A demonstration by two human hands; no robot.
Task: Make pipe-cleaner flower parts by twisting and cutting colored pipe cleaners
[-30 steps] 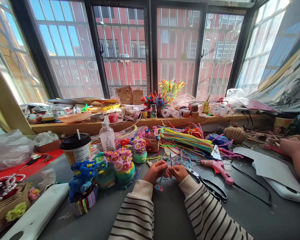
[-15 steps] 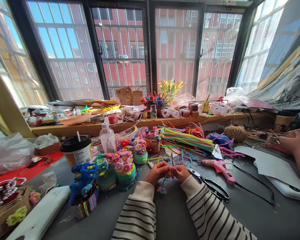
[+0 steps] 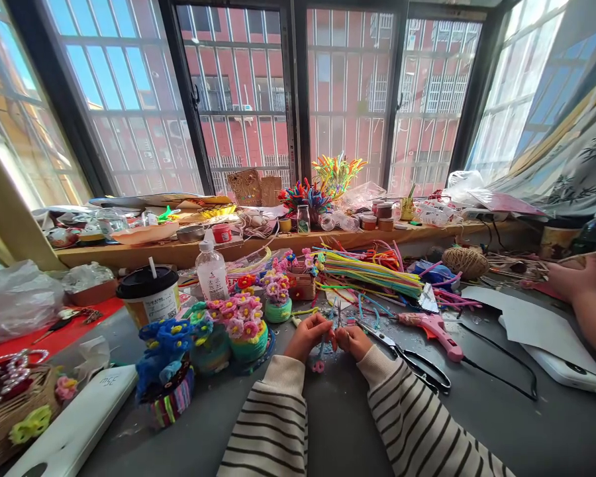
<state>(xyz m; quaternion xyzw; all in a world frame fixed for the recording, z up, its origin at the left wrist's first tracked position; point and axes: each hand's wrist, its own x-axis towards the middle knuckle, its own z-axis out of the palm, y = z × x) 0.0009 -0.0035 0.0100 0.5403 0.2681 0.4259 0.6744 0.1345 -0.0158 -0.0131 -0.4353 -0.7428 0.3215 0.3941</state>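
Observation:
My left hand [image 3: 308,338] is closed, its fingertips pinching a light blue pipe cleaner [image 3: 324,346]. A small pink curled piece [image 3: 318,366] hangs at that pipe cleaner's lower end. Close beside it, my right hand [image 3: 354,342] is closed on a slim pointed metal tool [image 3: 338,310] that looks like small scissors, points upward; its handles are hidden in the fingers. Both hands nearly touch over the grey table. Large black-handled scissors [image 3: 412,361] lie to the right of my right hand. Left of my left hand stand pots of pink [image 3: 241,318] and blue [image 3: 165,351] pipe-cleaner flowers.
A pink glue gun [image 3: 437,331] with a black cord lies on the right. Behind my hands is a bundle of coloured pipe cleaners [image 3: 372,273]. A bottle [image 3: 212,271] and lidded cup [image 3: 151,295] stand left. Another person's hand [image 3: 576,281] is at the far right.
Both hands have shifted slightly left in view, along with the whole scene. The blue pipe cleaner now leans more and its pink end sits a little higher.

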